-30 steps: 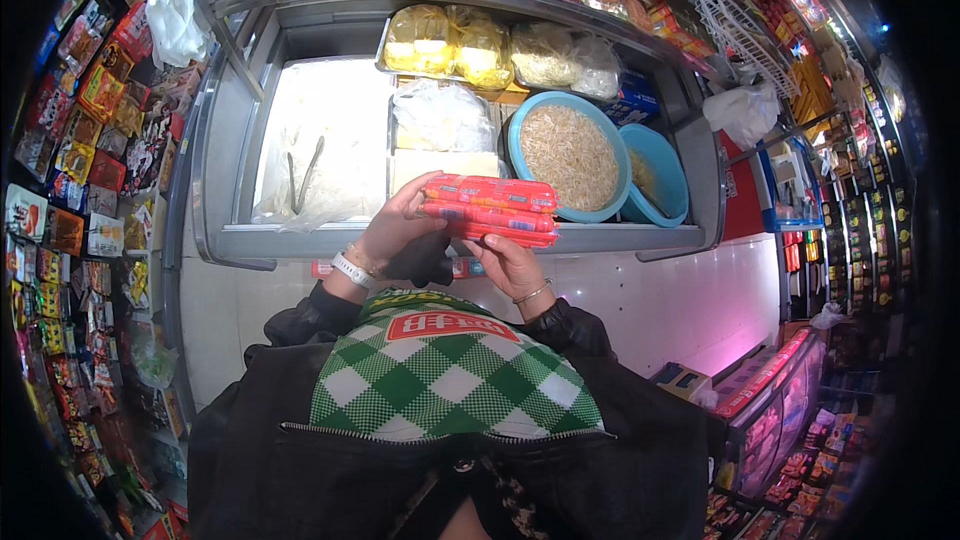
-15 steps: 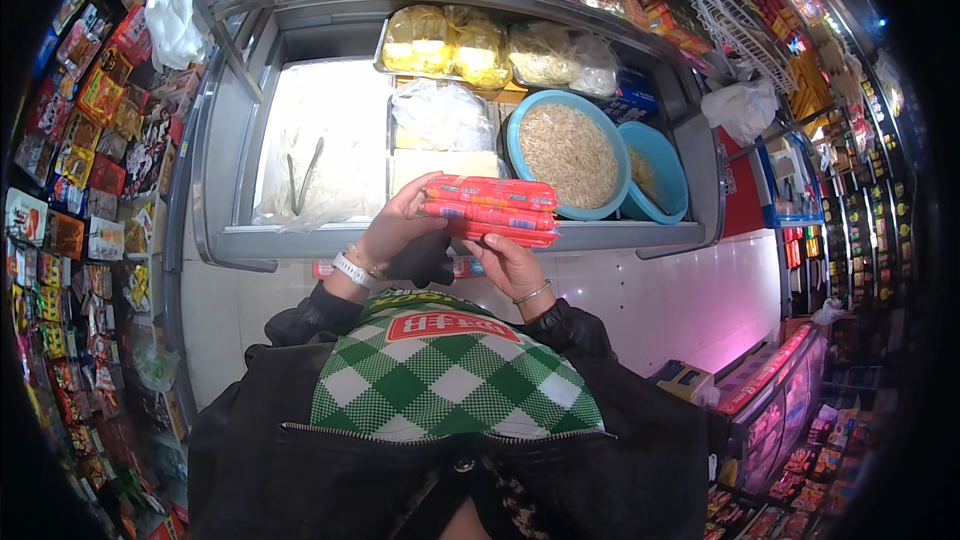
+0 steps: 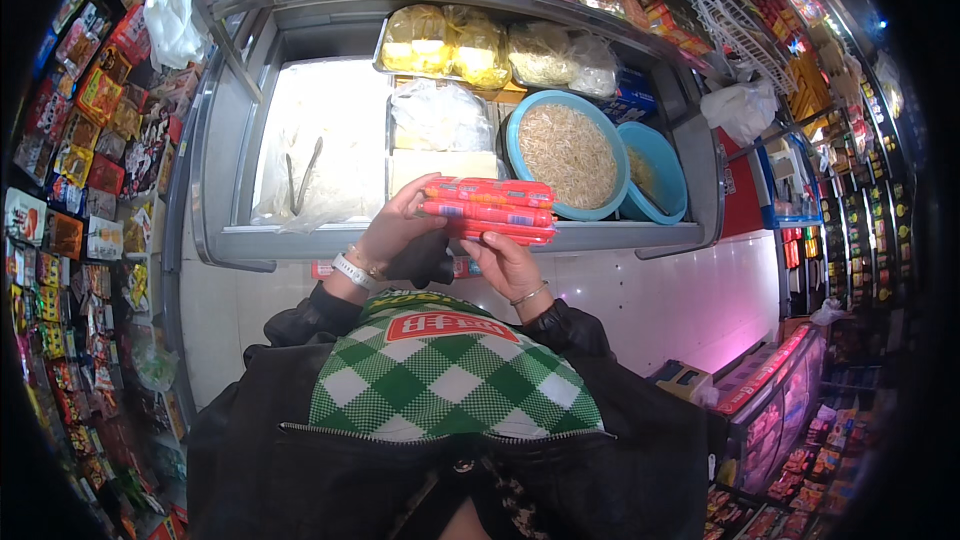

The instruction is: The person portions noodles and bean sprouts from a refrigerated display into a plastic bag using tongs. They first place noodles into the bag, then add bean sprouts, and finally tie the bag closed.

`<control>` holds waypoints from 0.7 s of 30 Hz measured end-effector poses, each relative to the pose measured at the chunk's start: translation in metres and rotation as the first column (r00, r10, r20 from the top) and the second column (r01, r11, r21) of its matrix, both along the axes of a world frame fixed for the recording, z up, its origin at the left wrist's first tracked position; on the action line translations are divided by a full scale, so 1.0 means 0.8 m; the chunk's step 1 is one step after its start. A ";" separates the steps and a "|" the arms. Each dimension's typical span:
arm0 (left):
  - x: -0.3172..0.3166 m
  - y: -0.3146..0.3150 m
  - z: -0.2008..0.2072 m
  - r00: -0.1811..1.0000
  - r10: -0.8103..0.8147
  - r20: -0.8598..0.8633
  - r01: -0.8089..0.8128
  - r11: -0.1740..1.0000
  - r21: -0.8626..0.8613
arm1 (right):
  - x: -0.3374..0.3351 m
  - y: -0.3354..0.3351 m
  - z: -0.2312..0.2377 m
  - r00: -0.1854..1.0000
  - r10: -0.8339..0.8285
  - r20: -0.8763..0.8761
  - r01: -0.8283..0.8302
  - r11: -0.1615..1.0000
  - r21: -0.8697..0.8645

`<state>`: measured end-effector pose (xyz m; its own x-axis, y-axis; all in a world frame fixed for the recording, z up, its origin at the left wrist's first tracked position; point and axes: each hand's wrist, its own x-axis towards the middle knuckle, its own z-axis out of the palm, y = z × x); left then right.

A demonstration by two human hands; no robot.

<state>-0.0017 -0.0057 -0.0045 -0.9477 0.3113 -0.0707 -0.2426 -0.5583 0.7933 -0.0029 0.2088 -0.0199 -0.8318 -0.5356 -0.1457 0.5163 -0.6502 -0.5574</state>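
Between my two hands lies a bundle of red-wrapped sausages (image 3: 490, 208), several sticks side by side, held level in front of the chilled display case. My left hand (image 3: 398, 228) grips its left end, thumb on top and the other fingers underneath. On the lower edge, my right hand (image 3: 508, 265) pinches the bundle near its middle, with the thumb on top. A pale watch circles my left wrist and a thin bracelet my right. The fingers beneath the bundle are mostly hidden.
The case's front rail (image 3: 640, 237) runs just beyond my hands. Inside stand a blue basin of bean sprouts (image 3: 568, 155), a second blue basin (image 3: 655, 175), yellow bagged food (image 3: 417, 40) and metal tongs (image 3: 303, 176) on a white surface. Packed shelves (image 3: 95, 170) rise at left.
The sausage bundle has shifted very slightly to the left. Both hands keep their hold, and nothing else visibly differs.
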 end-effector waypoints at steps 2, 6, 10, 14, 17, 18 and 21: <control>-0.001 -0.001 -0.003 1.000 0.003 -0.007 -0.003 1.000 -0.017 | -0.001 -0.001 -0.001 1.000 0.007 -0.006 -0.007 1.000 -0.017; -0.002 -0.003 -0.007 1.000 0.013 0.000 -0.013 0.999 -0.044 | -0.003 -0.002 -0.005 0.999 0.010 0.033 -0.009 1.000 -0.010; -0.002 -0.002 -0.008 0.999 0.040 -0.018 -0.041 0.998 -0.047 | -0.006 -0.002 -0.008 0.998 0.025 0.056 -0.024 1.000 -0.017; -0.002 -0.002 -0.007 0.998 0.058 -0.020 -0.059 0.996 -0.074 | -0.007 -0.001 -0.010 0.997 0.042 0.069 -0.041 0.999 -0.018; -0.002 -0.002 -0.005 0.998 0.064 -0.008 -0.064 0.989 -0.132 | -0.007 -0.001 -0.011 0.996 0.055 0.067 -0.052 0.997 -0.048; -0.003 -0.002 -0.005 0.998 0.066 -0.004 -0.066 0.987 -0.148 | -0.007 -0.001 -0.011 0.996 0.052 0.074 -0.048 0.998 -0.045; -0.004 -0.001 -0.007 0.997 0.073 -0.004 -0.072 0.976 -0.204 | -0.007 0.000 -0.012 0.995 0.062 0.074 -0.058 0.997 -0.059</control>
<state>-0.0047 -0.0067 -0.0104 -0.9669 0.2202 -0.1292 -0.2104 -0.4010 0.8916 -0.0086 0.2085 -0.0295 -0.7857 -0.5934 -0.1749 0.5946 -0.6463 -0.4782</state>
